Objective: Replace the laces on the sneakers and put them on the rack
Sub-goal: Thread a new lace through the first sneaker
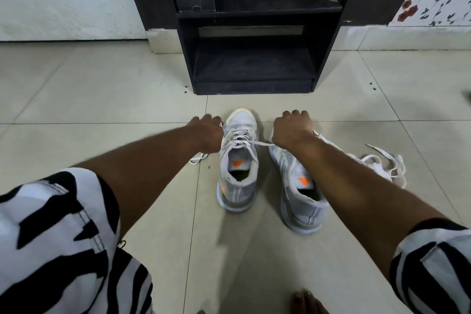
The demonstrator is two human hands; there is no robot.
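Two grey-white sneakers with orange tabs stand on the tiled floor, toes toward the rack. The left sneaker (239,160) is laced with a white lace (251,143) that stretches taut out to both sides. My left hand (205,132) grips the lace's left end, whose tail (197,159) hangs below my wrist. My right hand (293,129) grips the lace's right end, just above the front of the right sneaker (300,201), which my forearm partly hides.
A black open rack (254,58) stands against the wall just beyond the sneakers, its lower shelf bare and a dark box (195,1) on the upper shelf. A loose pile of white laces (382,163) lies on the floor to the right. My bare foot (305,302) shows at bottom.
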